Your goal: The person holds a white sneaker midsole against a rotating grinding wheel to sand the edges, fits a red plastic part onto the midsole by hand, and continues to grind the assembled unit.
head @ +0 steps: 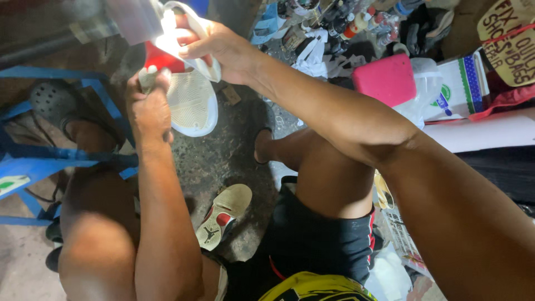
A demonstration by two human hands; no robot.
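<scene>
So the sneaker (192, 97) is the big thing here, white with a red inside, held up off the ground with its textured sole facing the camera, which looks like the way to get at the sole edge. The right hand (214, 47) is clamped around the rim of the sole at the top, peeling or bracing it. The left hand (147, 108) is fisted tight around a small tool or tube (148, 75), its tip touching the sole's left edge; can't tell exactly what it is.

Below the hands, down between the knees, its mate, the second sneaker (223, 214), lies sole-up on the concrete.

Off past the right forearm there's a pink box (384, 78), closed, so no idea what's inside. Beyond the right hand, a huddle of small bottles (356, 25).
</scene>
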